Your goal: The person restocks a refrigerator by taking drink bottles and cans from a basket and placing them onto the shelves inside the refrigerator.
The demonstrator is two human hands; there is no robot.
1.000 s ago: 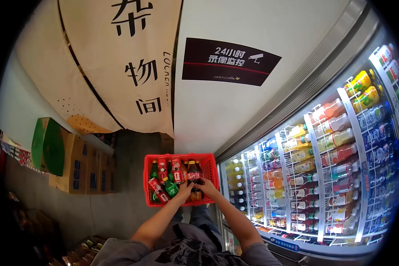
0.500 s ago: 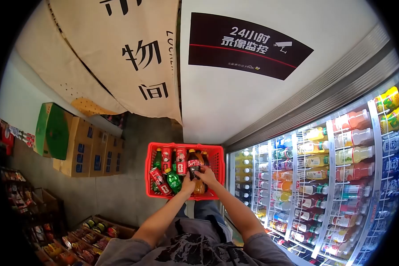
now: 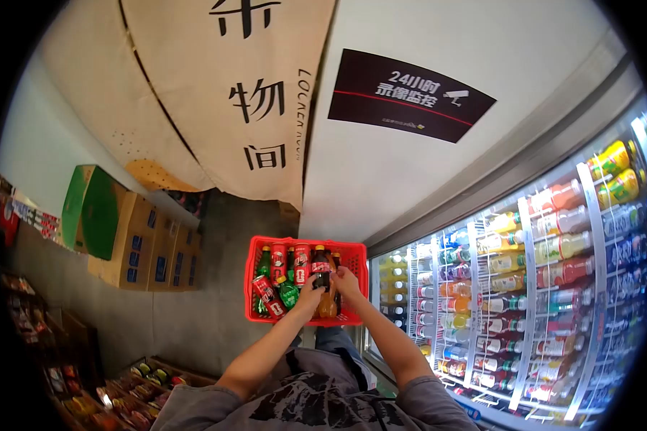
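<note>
Head view: at the basket (image 3: 254, 274), left hand (image 3: 307, 299) grips a dark bottle (image 3: 322, 260), likely slick, best held mid-body; right hand (image 3: 349, 283), hold unclear.

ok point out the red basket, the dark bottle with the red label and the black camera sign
Red basket (image 3: 354, 257), head view, right inner wall
Dark bottle (image 3: 320, 266), head view, red label
Black sign (image 3: 412, 96), head view, middle of its face
</note>
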